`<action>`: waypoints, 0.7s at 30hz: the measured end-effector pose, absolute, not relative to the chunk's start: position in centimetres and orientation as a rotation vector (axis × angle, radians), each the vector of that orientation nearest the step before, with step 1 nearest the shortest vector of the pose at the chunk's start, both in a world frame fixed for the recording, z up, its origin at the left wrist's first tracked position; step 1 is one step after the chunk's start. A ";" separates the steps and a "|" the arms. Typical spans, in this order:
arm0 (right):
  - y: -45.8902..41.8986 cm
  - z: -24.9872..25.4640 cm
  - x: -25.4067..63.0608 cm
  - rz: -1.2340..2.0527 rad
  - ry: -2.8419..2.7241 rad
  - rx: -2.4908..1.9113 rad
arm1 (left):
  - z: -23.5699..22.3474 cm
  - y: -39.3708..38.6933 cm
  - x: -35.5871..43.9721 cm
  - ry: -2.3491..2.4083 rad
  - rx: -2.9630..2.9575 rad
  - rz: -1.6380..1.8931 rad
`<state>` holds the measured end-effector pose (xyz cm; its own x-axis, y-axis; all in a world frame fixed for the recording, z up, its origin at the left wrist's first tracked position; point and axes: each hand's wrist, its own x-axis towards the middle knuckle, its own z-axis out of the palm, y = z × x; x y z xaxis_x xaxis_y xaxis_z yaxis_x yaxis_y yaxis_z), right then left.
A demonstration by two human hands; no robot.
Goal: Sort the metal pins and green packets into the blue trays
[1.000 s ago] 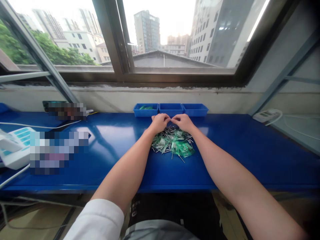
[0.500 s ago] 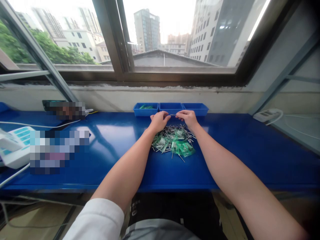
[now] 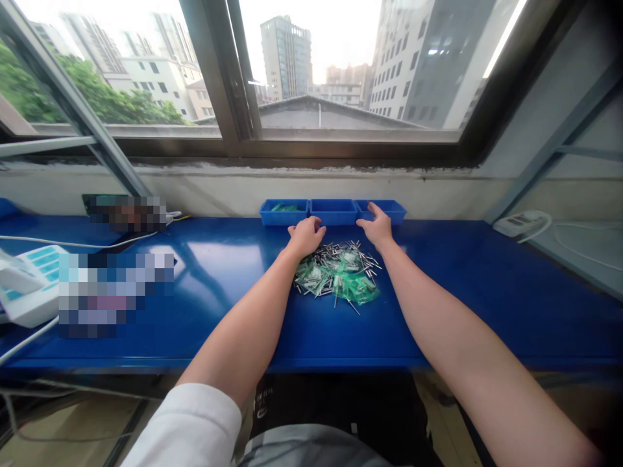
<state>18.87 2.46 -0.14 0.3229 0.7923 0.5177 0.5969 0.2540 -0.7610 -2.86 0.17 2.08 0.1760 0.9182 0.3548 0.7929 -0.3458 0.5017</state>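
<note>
A pile of thin metal pins (image 3: 368, 254) mixed with small green plastic bags (image 3: 357, 287) lies on the blue table between my arms. My left hand (image 3: 306, 237) hovers at the pile's upper left edge, its fingers loosely bent and apart, with nothing visible in them. My right hand (image 3: 378, 227) is at the front of the right blue bin (image 3: 396, 213), thumb and fingers spread, one finger over its rim. No pin shows in that hand. The middle blue bin (image 3: 333, 220) sits between the two hands.
The left blue bin (image 3: 267, 217) holds some green plastic. A white device with blue-green panels (image 3: 41, 272) and blurred items stand at the left. Toward the right wall lies a white power strip (image 3: 520, 224) with a cable. A window (image 3: 341, 146) rises behind the table.
My right hand has moved up and right to the right bin and spread open. The thin metal pin between my hands no longer shows. My left hand has shifted slightly left.
</note>
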 end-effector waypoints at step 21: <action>-0.3 1.2 16.2 0.258 -1.943 -1.267 | 2.2 0.1 -3.3 1.368 2.544 0.500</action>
<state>16.21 -0.32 1.17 -0.1926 0.8441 0.5003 0.6844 0.4809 -0.5480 -3.27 0.05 2.20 0.5114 0.8368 0.1956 0.7656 -0.5470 0.3384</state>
